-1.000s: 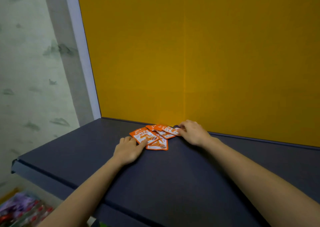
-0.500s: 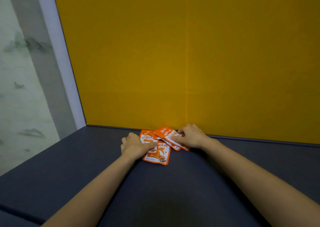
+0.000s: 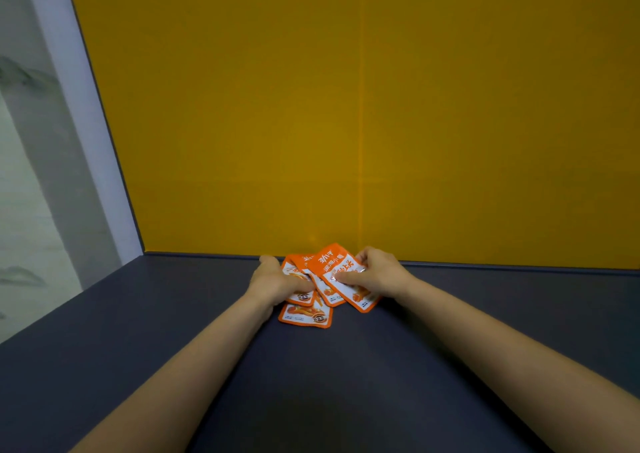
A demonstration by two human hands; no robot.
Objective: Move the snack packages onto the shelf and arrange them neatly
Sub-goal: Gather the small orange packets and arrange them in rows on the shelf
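Observation:
Several small orange and white snack packages [image 3: 306,315] lie in an overlapping fan on the dark grey shelf [image 3: 346,383], close to its back edge. My left hand [image 3: 277,281] rests on the left side of the pile, its thumb pressing a package down. My right hand [image 3: 375,274] grips the top right snack package [image 3: 341,265] between thumb and fingers, its far edge tilted up. The lowest package sticks out toward me from under the others.
An orange back panel [image 3: 346,106] rises straight behind the pile. A white upright post [image 3: 86,123] marks the shelf's left end, with a pale patterned wall [image 3: 24,175] beyond it.
The pile has been drawn closer together and the packages turned more upright. My right hand has closed on the top right package and lifted its far edge. The camera has moved nearer.

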